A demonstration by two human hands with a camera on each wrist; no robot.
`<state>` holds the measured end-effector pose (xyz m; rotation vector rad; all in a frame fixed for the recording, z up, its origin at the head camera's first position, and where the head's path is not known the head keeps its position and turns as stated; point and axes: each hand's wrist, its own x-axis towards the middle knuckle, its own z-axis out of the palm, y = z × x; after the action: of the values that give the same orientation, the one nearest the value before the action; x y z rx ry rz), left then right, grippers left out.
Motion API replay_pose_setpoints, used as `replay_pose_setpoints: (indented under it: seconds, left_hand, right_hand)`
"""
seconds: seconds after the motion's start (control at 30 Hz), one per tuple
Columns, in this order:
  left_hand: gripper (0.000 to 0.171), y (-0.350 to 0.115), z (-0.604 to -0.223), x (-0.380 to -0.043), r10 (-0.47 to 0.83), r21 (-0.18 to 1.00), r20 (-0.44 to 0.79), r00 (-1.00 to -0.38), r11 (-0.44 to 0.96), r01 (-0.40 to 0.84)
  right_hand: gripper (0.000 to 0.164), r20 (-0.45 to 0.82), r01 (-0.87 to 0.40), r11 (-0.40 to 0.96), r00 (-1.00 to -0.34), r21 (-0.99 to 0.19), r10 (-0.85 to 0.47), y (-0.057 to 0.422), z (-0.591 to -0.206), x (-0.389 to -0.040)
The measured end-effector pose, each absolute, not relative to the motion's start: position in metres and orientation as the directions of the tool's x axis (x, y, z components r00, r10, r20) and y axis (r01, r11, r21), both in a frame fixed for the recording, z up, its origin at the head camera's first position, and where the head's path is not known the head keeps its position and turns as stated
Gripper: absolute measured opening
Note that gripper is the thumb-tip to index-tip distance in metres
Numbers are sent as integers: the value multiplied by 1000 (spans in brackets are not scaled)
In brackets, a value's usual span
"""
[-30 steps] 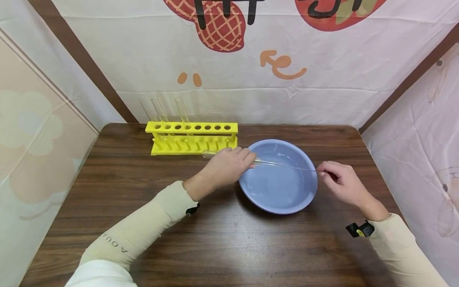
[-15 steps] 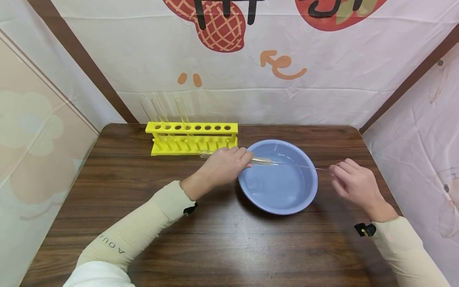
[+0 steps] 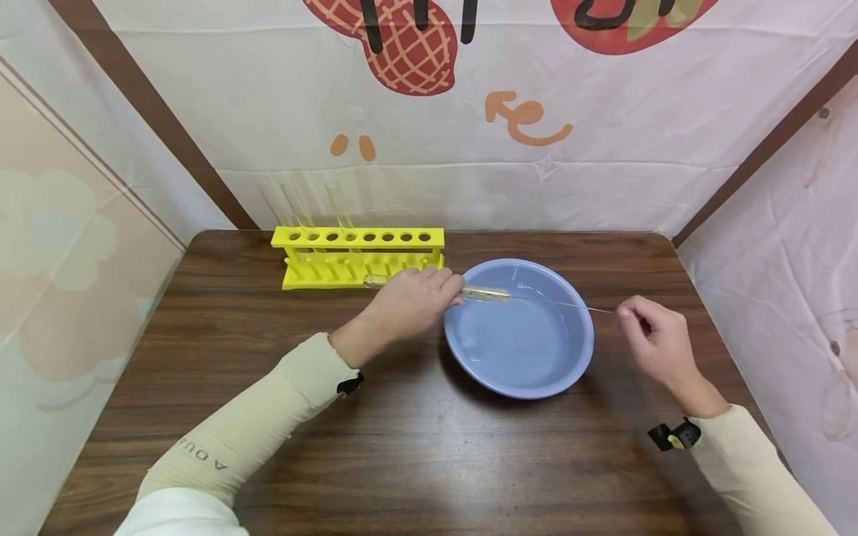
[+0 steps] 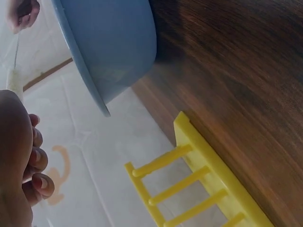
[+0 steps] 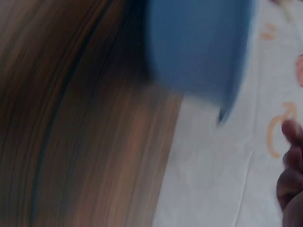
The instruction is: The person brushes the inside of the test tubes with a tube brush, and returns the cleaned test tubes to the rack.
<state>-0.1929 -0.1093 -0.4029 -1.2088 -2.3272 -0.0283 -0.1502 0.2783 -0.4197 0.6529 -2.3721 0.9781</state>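
In the head view my left hand [image 3: 414, 301] grips a clear glass test tube [image 3: 375, 281], its closed end to the left. The tube lies nearly level, with its mouth end over the blue basin [image 3: 462, 353]. Pale bristles of a test tube brush [image 3: 494, 293] show at the mouth end; how deep they sit inside cannot be made out. A thin wire handle [image 3: 570, 304] runs right from the bristles. My right hand [image 3: 660, 346] pinches the wire's far end with curled fingers, beyond the basin's right rim. Curled left fingers [image 4: 38, 161] show in the left wrist view.
Behind the left hand stands a yellow test tube rack [image 3: 358, 240] with several glass tubes [image 3: 339, 205] upright at its left side. Water appears to lie in the basin. A patterned cloth [image 3: 603, 149] hangs along the back edge of the brown table [image 3: 429, 461].
My right hand has moved right, drawing the wire out, and more bristles show at the tube's mouth end. The left hand and tube have shifted slightly left.
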Motion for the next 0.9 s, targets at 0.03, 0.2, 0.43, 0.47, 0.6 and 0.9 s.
replay_pose_setpoints:
  seconds: [0.03, 0.2, 0.43, 0.47, 0.6, 0.9]
  left_hand:
    - [22, -109, -402, -193, 759, -213, 458, -463, 599, 772]
    - [22, -112, -401, -194, 758, -257, 485, -436, 600, 757]
    - [22, -114, -402, -194, 773, -290, 481, -413, 585, 758]
    - [22, -114, -402, -194, 774, -288, 480, -413, 584, 759]
    - [21, -112, -402, -193, 770, -275, 479, -422, 588, 761]
    - [22, -114, -400, -193, 767, -233, 468, -439, 586, 776]
  right_hand:
    - [30, 519, -519, 597, -833, -611, -193, 275, -415, -148]
    - [39, -76, -6, 339, -971, -941, -228, 272, -395, -145]
    - [40, -198, 222, 22, -815, -975, -544, 284, -394, -148]
    - [39, -176, 210, 3, -813, -978, -555, 286, -393, -148]
    - [35, -117, 126, 21, -830, -992, -545, 294, -390, -147]
    - [22, 152, -316, 347, -893, -883, -424, 309, -392, -142]
